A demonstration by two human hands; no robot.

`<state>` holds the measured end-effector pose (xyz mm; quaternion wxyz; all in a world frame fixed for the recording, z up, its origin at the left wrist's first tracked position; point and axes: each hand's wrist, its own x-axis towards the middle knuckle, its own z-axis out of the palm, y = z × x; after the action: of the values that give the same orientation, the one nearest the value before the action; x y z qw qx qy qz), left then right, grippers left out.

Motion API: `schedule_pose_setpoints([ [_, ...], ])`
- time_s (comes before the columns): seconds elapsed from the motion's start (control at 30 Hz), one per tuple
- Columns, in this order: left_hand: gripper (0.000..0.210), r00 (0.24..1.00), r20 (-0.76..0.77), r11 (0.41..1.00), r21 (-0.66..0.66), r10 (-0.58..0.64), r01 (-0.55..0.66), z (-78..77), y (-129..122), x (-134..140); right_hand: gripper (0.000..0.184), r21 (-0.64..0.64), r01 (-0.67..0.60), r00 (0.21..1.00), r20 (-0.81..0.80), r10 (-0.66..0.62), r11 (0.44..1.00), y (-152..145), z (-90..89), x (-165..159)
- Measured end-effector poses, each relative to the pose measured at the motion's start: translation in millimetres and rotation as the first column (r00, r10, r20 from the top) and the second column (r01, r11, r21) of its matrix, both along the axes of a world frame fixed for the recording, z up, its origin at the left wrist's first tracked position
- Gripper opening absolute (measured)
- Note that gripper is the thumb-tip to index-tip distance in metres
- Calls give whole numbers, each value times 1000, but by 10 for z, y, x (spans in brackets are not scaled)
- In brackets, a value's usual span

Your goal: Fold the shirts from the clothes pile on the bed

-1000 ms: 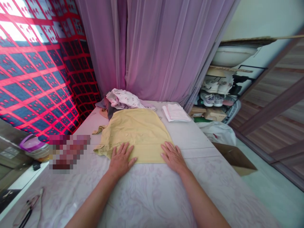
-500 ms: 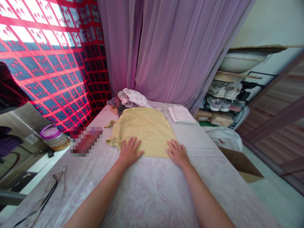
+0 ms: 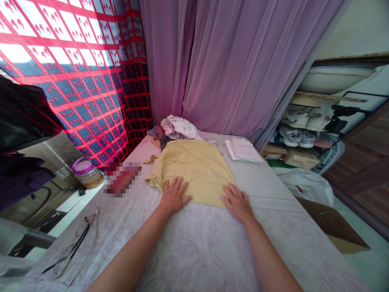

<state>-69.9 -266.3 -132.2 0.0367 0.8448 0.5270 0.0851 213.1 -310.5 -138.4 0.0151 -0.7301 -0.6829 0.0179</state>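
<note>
A yellow garment point(image 3: 197, 166) with straps and small buttons lies spread on the patterned cloth point(image 3: 194, 247) of the table. My left hand point(image 3: 174, 195) rests flat on its near left part, beside the straps, fingers apart. On the near right corner lies my right hand point(image 3: 238, 201), also flat with spread fingers. Neither hand grips the fabric. Behind the garment is a heap of crumpled clothes point(image 3: 179, 126), white printed and dark pieces among them. A folded white cloth point(image 3: 243, 149) sits to the right of the garment.
Glasses and cords point(image 3: 75, 239) lie at the left front, with a blurred-out red item point(image 3: 123, 179) farther back. A purple-lidded jar point(image 3: 86, 172) stands beyond the left edge. To the right are a shoe rack point(image 3: 299, 136) and a cardboard box point(image 3: 334, 223). Purple curtains point(image 3: 243, 65) hang behind.
The view has turned a little to the left, so everything appears shifted right. Both hands stay flat on the yellow garment, which lies much as before.
</note>
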Motion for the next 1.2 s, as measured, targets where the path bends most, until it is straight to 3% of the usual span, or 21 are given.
schedule_pose_setpoints([
  [0.7, 61, 1000, -8, 998, 63, -5, 5, -50, 3, -16, 51, 42, -10, 1000, -10, 10, 999, -13, -40, 32],
  [0.9, 50, 995, 96, 993, 118, -26, 15, -27, 12, -78, 52, 36, -14, 1000, -26, 15, 999, -13, -39, 40],
  [0.97, 42, 986, 167, 977, 208, 12, -47, 14, 57, -206, 52, 37, -20, 999, -30, 21, 999, -8, -48, 48],
  [1.07, 38, 943, 264, 902, 325, 202, -284, 97, 172, -528, 52, 49, -29, 999, -33, 30, 998, -2, -63, 59],
  [1.13, 40, 879, 286, 828, 317, 382, -462, 145, 253, -774, 51, 61, -27, 999, -34, 29, 998, -1, -70, 60],
  [1.2, 42, 841, 213, 798, 266, 498, -540, 174, 312, -985, 50, 70, -26, 999, -37, 29, 997, -3, -74, 59],
])
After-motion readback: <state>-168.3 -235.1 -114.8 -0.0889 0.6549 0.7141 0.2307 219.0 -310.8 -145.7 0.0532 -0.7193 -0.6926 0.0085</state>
